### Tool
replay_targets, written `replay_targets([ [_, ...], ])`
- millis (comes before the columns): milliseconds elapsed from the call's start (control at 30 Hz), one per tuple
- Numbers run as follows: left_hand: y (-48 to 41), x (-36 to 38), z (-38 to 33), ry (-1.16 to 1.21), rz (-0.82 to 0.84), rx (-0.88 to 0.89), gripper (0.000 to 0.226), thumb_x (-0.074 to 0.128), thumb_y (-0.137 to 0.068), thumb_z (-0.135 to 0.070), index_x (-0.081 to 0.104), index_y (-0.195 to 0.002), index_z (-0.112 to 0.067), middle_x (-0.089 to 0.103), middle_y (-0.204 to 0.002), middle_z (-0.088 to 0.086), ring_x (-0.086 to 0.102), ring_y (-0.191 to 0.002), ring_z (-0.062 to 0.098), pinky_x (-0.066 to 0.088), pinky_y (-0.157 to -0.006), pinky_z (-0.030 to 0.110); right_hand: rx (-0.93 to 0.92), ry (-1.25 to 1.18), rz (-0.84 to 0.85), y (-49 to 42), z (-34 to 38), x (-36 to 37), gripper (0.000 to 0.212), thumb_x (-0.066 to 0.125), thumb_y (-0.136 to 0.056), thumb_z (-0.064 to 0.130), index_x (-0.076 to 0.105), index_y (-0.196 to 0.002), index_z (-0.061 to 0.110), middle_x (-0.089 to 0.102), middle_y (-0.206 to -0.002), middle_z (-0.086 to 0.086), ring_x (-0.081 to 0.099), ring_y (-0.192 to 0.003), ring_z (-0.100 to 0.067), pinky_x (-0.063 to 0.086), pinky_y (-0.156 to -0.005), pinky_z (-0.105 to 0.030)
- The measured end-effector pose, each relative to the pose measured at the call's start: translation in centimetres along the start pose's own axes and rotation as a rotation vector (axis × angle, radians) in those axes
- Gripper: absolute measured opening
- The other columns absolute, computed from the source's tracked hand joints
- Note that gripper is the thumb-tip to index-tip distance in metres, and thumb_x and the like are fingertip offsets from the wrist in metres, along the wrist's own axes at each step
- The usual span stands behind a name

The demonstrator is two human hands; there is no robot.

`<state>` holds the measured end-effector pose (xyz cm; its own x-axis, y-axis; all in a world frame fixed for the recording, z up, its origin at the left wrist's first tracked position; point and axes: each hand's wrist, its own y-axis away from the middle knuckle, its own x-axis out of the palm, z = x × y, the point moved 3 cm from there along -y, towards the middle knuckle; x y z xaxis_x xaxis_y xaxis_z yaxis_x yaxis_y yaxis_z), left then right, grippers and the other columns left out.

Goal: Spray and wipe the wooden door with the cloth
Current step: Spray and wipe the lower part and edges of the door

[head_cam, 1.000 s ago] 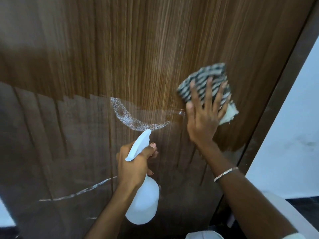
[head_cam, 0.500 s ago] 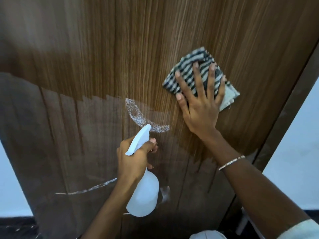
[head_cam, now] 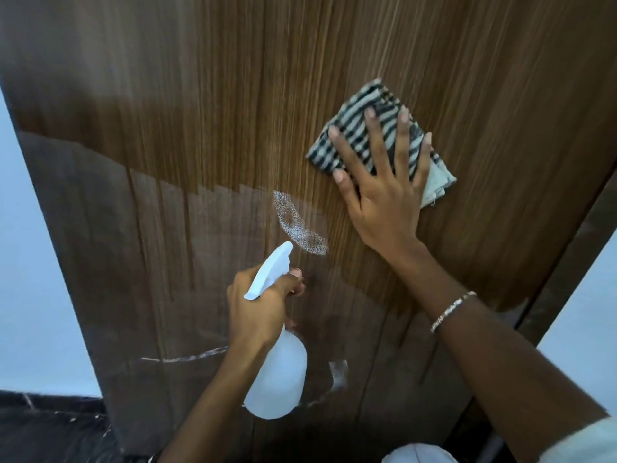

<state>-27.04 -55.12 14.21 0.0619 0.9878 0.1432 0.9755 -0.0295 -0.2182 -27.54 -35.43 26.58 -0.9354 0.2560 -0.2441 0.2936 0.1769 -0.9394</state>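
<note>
Cloth (head_cam: 355, 128), striped and folded into a pad, sits at the upper right of the frame, pressed flat to the wooden door (head_cam: 233, 95) by the right hand (head_cam: 384, 202), whose fingers lie straight and spread over it, not curled round it. The left hand (head_cam: 257, 312) at lower centre is wrapped round the neck of a white spray bottle (head_cam: 277, 379), one finger at the trigger, nozzle (head_cam: 283, 250) aimed up at the door. Just above the nozzle, mid-frame, a white crescent of spray (head_cam: 297, 228) sits on the wood, down and left of the cloth and apart from it. The lower half of the door looks darker and glossy, with thin pale streaks (head_cam: 187, 358) near the bottle; wet or merely reflecting, I cannot tell.

The step in hand looks like wiping. To do it well, bring the pad down and left over the crescent before the droplets run, palm and fingers bearing evenly so the whole pad touches. Strokes along the grain, which runs up and down the door, each overlapping the last, should leave fewer marks. The pale corner (head_cam: 437, 185) poking out at the lower right of the pad could drag and smear; tucking it under would help. The bottle is best held off the panel while the cloth passes.
</note>
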Motion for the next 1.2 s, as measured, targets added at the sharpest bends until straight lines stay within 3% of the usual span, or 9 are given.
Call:
replay_targets([
  [200, -0.3, -0.9, -0.2, -0.018, -0.009, 0.021, 0.013, 0.076, -0.087, -0.022, 0.074, -0.095, -0.013, 0.075, -0.085, 0.011, 0.072, -0.075, 0.031, 0.060, -0.054, 0.031, -0.160, 0.037, 0.087, 9.3, 2.8, 2.6, 0.057, 0.042, -0.108, 0.056, 0.029, -0.162, 0.041, 0.022, -0.171, -0.005, 0.018, -0.157, -0.042, 0.011, -0.124, -0.067],
  [367, 0.2, -2.2, -0.8, -0.023, -0.025, 0.032, 0.017, 0.072, -0.090, -0.018, 0.073, -0.105, -0.010, 0.075, -0.088, 0.009, 0.072, -0.075, 0.026, 0.052, -0.048, 0.014, -0.295, 0.080, 0.126, 12.3, 3.3, 3.2, 0.060, 0.048, -0.106, 0.058, 0.031, -0.161, 0.044, 0.024, -0.171, -0.002, 0.019, -0.158, -0.036, 0.011, -0.125, -0.064],
  [433, 0.2, -2.7, -0.9, -0.010, -0.040, 0.025, 0.005, 0.072, -0.091, -0.017, 0.071, -0.095, -0.018, 0.073, -0.082, 0.001, 0.070, -0.072, 0.019, 0.050, -0.047, 0.012, -0.195, 0.011, 0.116, 7.5, 3.4, 2.1, 0.057, 0.039, -0.109, 0.057, 0.026, -0.163, 0.043, 0.018, -0.173, -0.002, 0.013, -0.159, -0.036, 0.006, -0.125, -0.064],
  [500, 0.3, -3.1, -0.8, -0.004, -0.057, 0.021, 0.019, 0.072, -0.090, -0.017, 0.061, -0.085, -0.030, 0.068, -0.082, -0.005, 0.066, -0.072, 0.017, 0.050, -0.047, 0.013, -0.029, -0.040, 0.034, 1.5, 3.7, 1.0, 0.054, 0.034, -0.111, 0.055, 0.027, -0.163, 0.042, 0.018, -0.173, -0.001, 0.013, -0.159, -0.037, 0.007, -0.125, -0.065],
  [633, 0.0, -4.0, 0.0, -0.006, -0.111, -0.013, 0.016, 0.075, -0.088, -0.021, 0.063, -0.095, -0.027, 0.069, -0.097, 0.004, 0.067, -0.084, 0.027, 0.053, -0.057, 0.030, 0.076, -0.033, -0.037, -2.1, 5.1, 0.6, 0.052, 0.031, -0.112, 0.053, 0.026, -0.163, 0.042, 0.019, -0.173, -0.001, 0.014, -0.159, -0.039, 0.007, -0.126, -0.064],
  [800, -0.1, -5.2, -0.2, -0.032, -0.117, 0.009, 0.006, 0.074, -0.089, -0.020, 0.070, -0.094, -0.021, 0.073, -0.088, 0.006, 0.069, -0.078, 0.027, 0.050, -0.048, 0.027, -0.365, 0.034, 0.126, 11.0, 8.0, 3.7, 0.060, 0.046, -0.108, 0.053, 0.028, -0.163, 0.039, 0.025, -0.171, -0.005, 0.019, -0.158, -0.039, 0.018, -0.124, -0.065],
  [933, 0.0, -5.9, -0.2, -0.042, -0.130, -0.016, 0.018, 0.074, -0.089, -0.021, 0.067, -0.106, -0.018, 0.073, -0.095, 0.006, 0.069, -0.080, 0.023, 0.051, -0.048, 0.024, -0.471, 0.020, 0.113, 9.3, 7.5, 3.4, 0.057, 0.043, -0.109, 0.053, 0.027, -0.163, 0.042, 0.024, -0.171, -0.002, 0.022, -0.157, -0.035, 0.020, -0.123, -0.063],
  [1033, -0.3, -6.4, -0.2, -0.051, -0.159, -0.017, 0.027, 0.074, -0.089, -0.020, 0.066, -0.113, -0.012, 0.072, -0.101, 0.008, 0.068, -0.079, 0.024, 0.050, -0.047, 0.014, -0.299, -0.066, 0.111, 1.5, 7.3, 1.7, 0.056, 0.031, -0.112, 0.053, 0.017, -0.165, 0.042, 0.011, -0.174, -0.001, 0.008, -0.160, -0.036, 0.005, -0.126, -0.065],
  [1200, -0.6, -6.7, -0.1, -0.030, -0.196, -0.026, 0.032, 0.077, -0.086, -0.024, 0.065, -0.114, -0.014, 0.071, -0.103, 0.006, 0.068, -0.085, 0.025, 0.049, -0.051, 0.014, -0.054, -0.089, 0.008, -3.7, 8.9, 1.1, 0.053, 0.028, -0.114, 0.051, 0.018, -0.165, 0.041, 0.013, -0.174, 0.000, 0.009, -0.159, -0.038, 0.008, -0.125, -0.067],
])
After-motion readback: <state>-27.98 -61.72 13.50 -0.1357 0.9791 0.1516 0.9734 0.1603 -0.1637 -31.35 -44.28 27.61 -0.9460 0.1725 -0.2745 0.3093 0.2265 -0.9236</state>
